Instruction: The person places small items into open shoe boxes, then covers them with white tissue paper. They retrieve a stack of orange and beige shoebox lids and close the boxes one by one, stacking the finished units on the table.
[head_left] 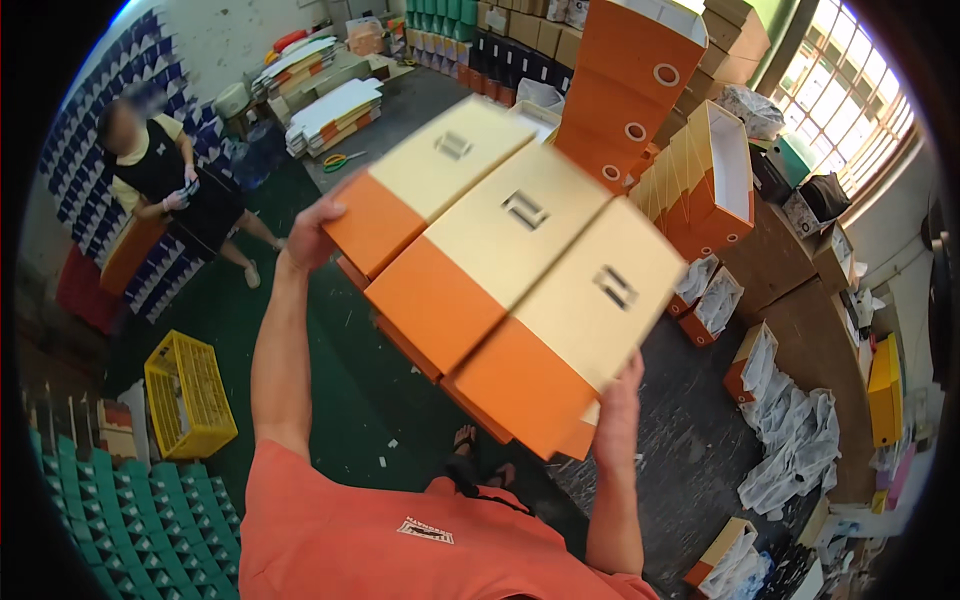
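Observation:
Between both my hands I carry a stack of orange and cream box files [525, 225], tilted across the middle of the view. Three spines face up side by side, each with a small metal label holder; more orange files show beneath them. My left hand [318, 228] grips the far left end, its thumb over the edge. At the near right corner my right hand [618, 415] is wrapped on the side, most of its fingers hidden by the files. The stack is slightly blurred.
A tall orange stack [615, 110] with ringed holes stands ahead, near strung-together files [690, 175]. A yellow crate [190, 395] sits on the floor at left. Another person [165, 180] stands far left. Bagged boxes [715, 305] and crumpled plastic [795, 435] lie at right.

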